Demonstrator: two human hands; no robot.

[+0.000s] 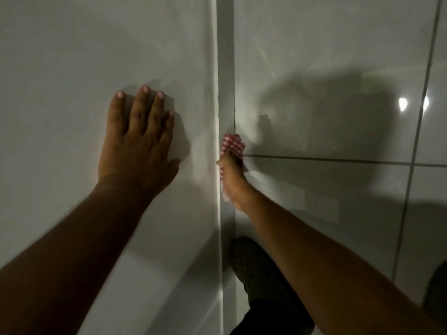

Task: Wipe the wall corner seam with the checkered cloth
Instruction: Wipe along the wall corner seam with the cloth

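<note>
The wall corner seam (219, 81) runs as a thin vertical line down the middle of the view, between a plain pale wall on the left and a grey strip on the right. My right hand (233, 182) is shut on the red-and-white checkered cloth (232, 145) and presses it against the seam about halfway down. The cloth sticks out above my fingers and a little below my palm. My left hand (139, 141) lies flat on the left wall, fingers spread and pointing up, well left of the seam and holding nothing.
Glossy pale tiles (326, 93) with dark grout lines lie to the right of the seam. A dark shoe (251, 267) on my foot stands near the seam's lower end. Two bright light reflections (402, 103) show on the tiles at right.
</note>
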